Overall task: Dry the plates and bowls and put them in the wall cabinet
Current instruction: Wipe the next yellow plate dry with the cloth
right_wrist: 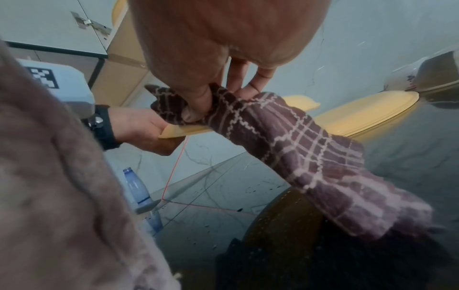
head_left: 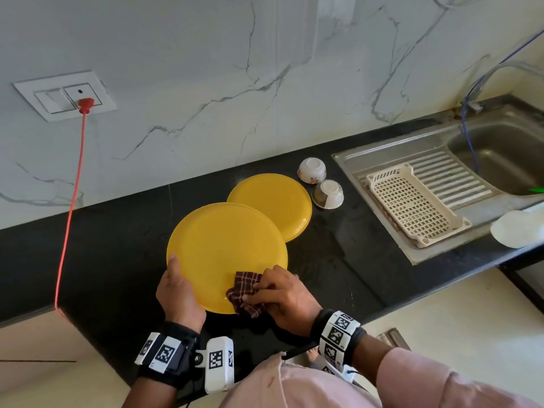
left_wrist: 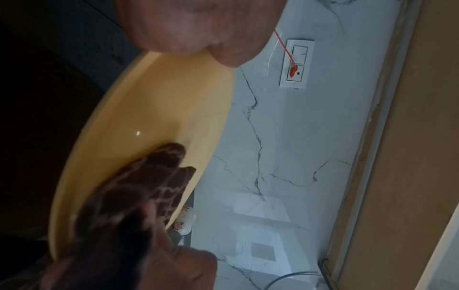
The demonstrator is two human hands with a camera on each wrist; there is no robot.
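Observation:
My left hand (head_left: pixel 176 287) grips the left rim of a yellow plate (head_left: pixel 223 248) held above the black counter (head_left: pixel 117 248). My right hand (head_left: pixel 282 295) pinches a brown checked cloth (head_left: pixel 244 291) against the plate's near right edge. In the left wrist view the plate (left_wrist: pixel 149 121) tilts with the cloth (left_wrist: pixel 149 180) lying on it. In the right wrist view the cloth (right_wrist: pixel 285 141) hangs from my fingers. A second yellow plate (head_left: pixel 273 201) lies upside down on the counter behind. Two small white bowls (head_left: pixel 312 169) (head_left: pixel 328 193) sit upside down beside it.
A beige dish rack (head_left: pixel 412 204) sits on the steel sink's drainboard (head_left: pixel 459 172) at right, with a white object (head_left: pixel 515 228) near the front edge. A red cable (head_left: pixel 70 207) runs from the wall socket (head_left: pixel 85 103) down across the counter at left. A plastic bottle (right_wrist: pixel 141 196) stands below.

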